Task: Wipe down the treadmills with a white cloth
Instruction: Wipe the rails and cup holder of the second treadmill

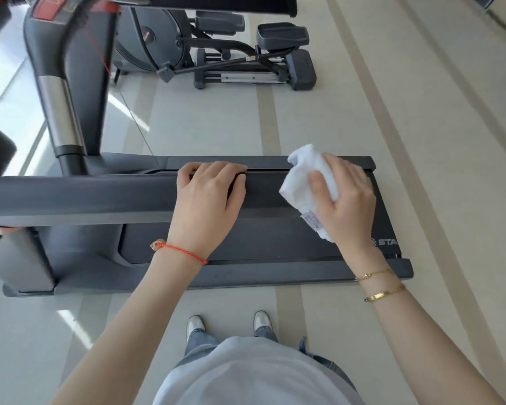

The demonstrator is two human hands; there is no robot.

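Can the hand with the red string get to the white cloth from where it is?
Probably yes. The left hand rests on the treadmill's handrail, and the white cloth is held by the right hand just along the same rail. Nothing lies between them.

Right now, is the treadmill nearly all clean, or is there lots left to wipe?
Hard to say what is already clean: no wiped patch shows. In hand: the right hand grips the white cloth at the handrail's end, while the left hand rests on the rail. Probably left: the belt, the side rails and the upright post.
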